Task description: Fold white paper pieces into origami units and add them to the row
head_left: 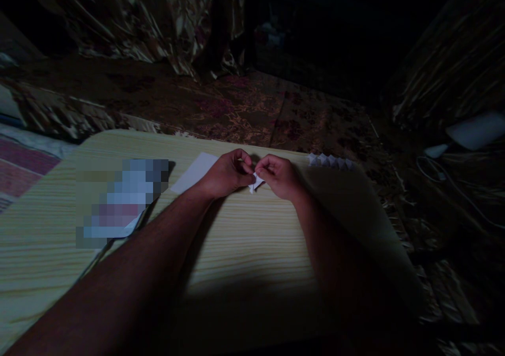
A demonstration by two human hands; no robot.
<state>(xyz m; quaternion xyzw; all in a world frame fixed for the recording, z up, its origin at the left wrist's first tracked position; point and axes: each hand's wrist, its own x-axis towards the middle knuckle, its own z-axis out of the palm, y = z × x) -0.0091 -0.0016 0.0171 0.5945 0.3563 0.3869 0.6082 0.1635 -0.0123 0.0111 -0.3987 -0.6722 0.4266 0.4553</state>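
Note:
Between my two hands is a small folded piece of white paper (257, 181), its pointed ends showing below the fingers. My left hand (231, 174) pinches it from the left with thumb and fingertips. From the other side my right hand (279, 176) grips it the same way, fingers curled. Part of the paper is hidden behind the fingertips. A flat white sheet of paper (195, 172) lies just left of my left hand, partly covered by it. To the right, a row of several small folded paper shapes (330, 161) stands near the table's far edge.
The wooden table (252, 251) has rounded corners. A blurred-out, phone-like object (126, 198) rests on its left side. Beyond the far edge is a patterned brown cloth (236, 103). At the right lie a white device (475, 132) and a white cable (465, 201).

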